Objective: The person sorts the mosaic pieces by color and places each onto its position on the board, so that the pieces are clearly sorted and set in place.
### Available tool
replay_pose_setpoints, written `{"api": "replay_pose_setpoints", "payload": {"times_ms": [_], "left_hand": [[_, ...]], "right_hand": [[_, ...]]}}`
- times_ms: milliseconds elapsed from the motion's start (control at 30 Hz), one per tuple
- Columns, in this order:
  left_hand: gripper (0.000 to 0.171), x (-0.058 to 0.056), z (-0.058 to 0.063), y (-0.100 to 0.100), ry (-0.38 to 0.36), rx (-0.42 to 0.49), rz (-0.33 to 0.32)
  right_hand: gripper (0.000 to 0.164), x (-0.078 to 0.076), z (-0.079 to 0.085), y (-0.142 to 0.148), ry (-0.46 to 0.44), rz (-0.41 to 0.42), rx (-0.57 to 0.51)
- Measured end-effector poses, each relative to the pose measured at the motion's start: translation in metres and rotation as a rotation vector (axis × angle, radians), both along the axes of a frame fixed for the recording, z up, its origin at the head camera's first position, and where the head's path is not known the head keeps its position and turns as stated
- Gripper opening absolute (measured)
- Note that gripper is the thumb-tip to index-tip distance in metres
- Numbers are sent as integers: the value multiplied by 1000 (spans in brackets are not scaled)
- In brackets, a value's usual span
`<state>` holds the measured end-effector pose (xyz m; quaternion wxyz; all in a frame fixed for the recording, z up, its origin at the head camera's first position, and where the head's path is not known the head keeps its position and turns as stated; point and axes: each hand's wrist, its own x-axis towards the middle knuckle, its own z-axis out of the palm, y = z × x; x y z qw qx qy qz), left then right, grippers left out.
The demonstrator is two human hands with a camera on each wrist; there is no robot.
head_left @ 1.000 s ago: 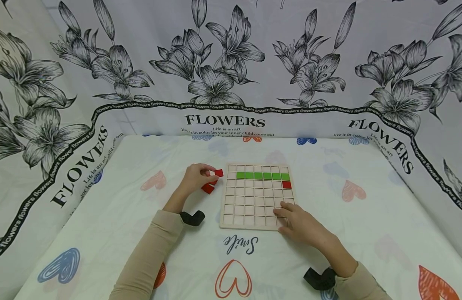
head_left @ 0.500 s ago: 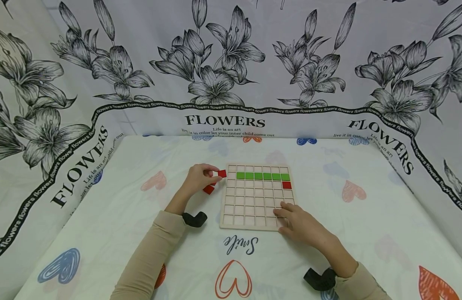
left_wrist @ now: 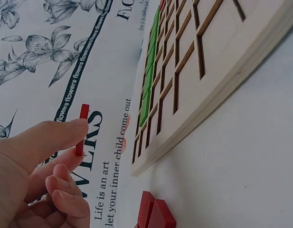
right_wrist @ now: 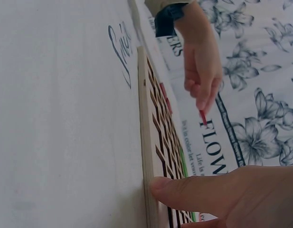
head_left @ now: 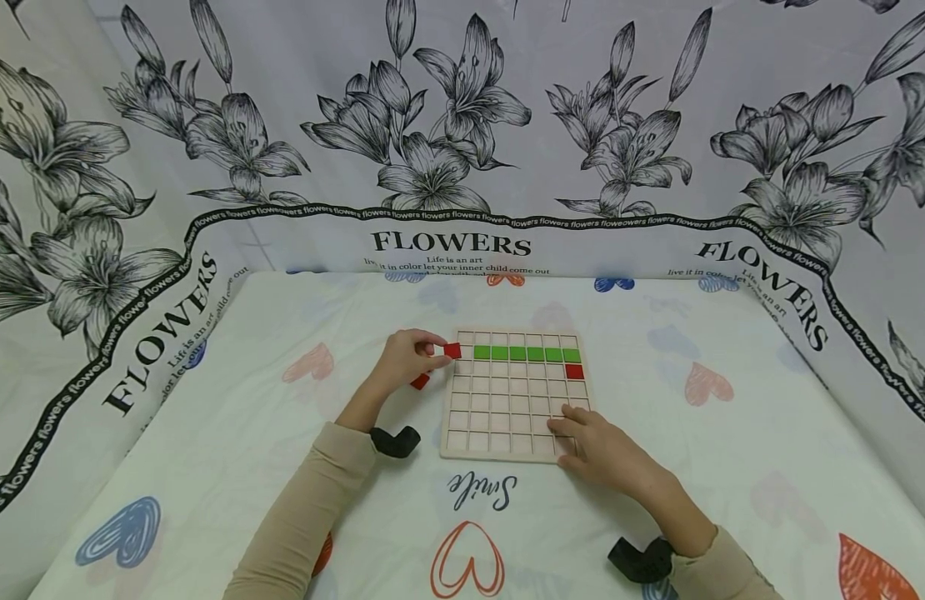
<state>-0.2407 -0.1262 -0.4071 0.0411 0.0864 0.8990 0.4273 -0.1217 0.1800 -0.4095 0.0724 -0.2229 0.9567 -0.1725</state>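
My left hand [head_left: 405,360] pinches a red square tile [head_left: 452,351] between thumb and fingertips. The tile is above the left edge of a wooden grid board [head_left: 500,421]; the left wrist view shows this red tile [left_wrist: 83,111] on edge and apart from the board. Loose red tiles [head_left: 420,381] lie on the table below that hand, partly hidden by it in the head view. My right hand [head_left: 608,450] rests on the board's near right corner, its thumb [right_wrist: 167,187] on the rim. Several green tiles [head_left: 500,353] fill part of one row, with one red tile [head_left: 574,372] under its right end.
A white cloth printed with hearts [head_left: 708,382] covers the table. Behind it hangs a flower-printed curtain [head_left: 462,125]. Black wrist mounts [head_left: 397,442] sit on both forearms.
My left hand has moved slightly to the right, bringing the pinched red tile from beside the board to over its left edge. The right hand stays where it was.
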Motion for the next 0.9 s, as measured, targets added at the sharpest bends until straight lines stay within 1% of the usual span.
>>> {"api": "replay_pose_setpoints", "payload": {"times_ms": [167, 333, 567, 900], "left_hand": [[26, 1, 0, 6, 15, -15, -12], [26, 1, 0, 12, 30, 11, -28], [26, 3, 0, 17, -8, 49, -42], [25, 2, -2, 23, 31, 21, -52]], "right_hand": [[48, 1, 0, 0, -12, -10, -1], [49, 1, 0, -1, -16, -17, -1], [49, 1, -1, -1, -10, -15, 2], [48, 0, -2, 0, -4, -11, 3]]}}
